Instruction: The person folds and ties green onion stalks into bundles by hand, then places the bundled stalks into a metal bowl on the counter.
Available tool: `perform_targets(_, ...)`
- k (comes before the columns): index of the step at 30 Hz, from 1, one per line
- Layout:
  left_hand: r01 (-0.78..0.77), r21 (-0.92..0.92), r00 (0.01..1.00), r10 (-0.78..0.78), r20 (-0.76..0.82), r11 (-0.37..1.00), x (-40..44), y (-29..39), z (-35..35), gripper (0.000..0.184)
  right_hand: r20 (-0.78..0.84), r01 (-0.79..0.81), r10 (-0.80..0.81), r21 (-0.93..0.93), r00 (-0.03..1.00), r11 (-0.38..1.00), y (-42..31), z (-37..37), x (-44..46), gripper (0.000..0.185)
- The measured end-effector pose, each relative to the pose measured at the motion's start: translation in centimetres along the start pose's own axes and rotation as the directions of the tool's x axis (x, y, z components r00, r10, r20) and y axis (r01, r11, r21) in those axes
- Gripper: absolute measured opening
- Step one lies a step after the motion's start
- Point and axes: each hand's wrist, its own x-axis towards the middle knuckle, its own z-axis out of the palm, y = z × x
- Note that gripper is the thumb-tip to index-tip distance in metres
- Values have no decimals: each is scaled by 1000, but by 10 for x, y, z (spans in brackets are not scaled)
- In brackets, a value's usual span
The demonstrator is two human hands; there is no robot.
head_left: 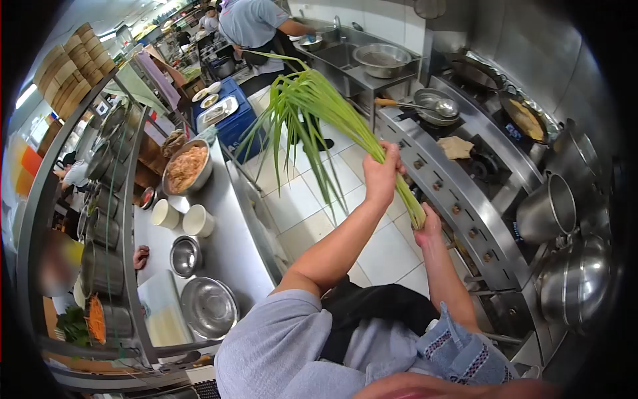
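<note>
A long bunch of spring onions (349, 123) stretches out over the aisle, its green leaves drooping toward the floor at the far end. My left hand (383, 174) is wrapped round the stalks near their middle. Closer to my body, my right hand (428, 227) grips the paler stalk ends. Both hands are closed on the same bunch, which hangs in the air between the counter and the stove.
On my right runs a stove (458, 193) with a wok (435, 106), a ladle (445, 106) and a tall pot (546, 209). To the left, a steel counter (232, 226) bears a bowl of raw-looking meat (187, 169) and metal bowls (209, 307). A co-worker (256, 30) stands ahead by a sink.
</note>
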Motion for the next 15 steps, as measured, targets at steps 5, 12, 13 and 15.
perform_targets(5, -147, 214, 989, 148, 13, 966, 56, 26, -68, 15, 168, -134, 145, -76, 975, 988, 71, 85, 46, 22)
perform_targets(12, 43, 509, 981, -134, 143, 859, 119, 72, -142, 15, 651, 656, -123, -702, 749, 277, 49, 209, 68, 18)
perform_targets(13, -57, 621, 976, -89, 201, 782, 124, 73, -154, 15, 806, 834, -217, -535, 552, 135, 24, 234, 53, 18)
perform_targets(15, -97, 798, 953, -174, 246, 595, 127, 81, -171, 13, 827, 820, -74, -534, 557, 209, -21, 285, 13, 18)
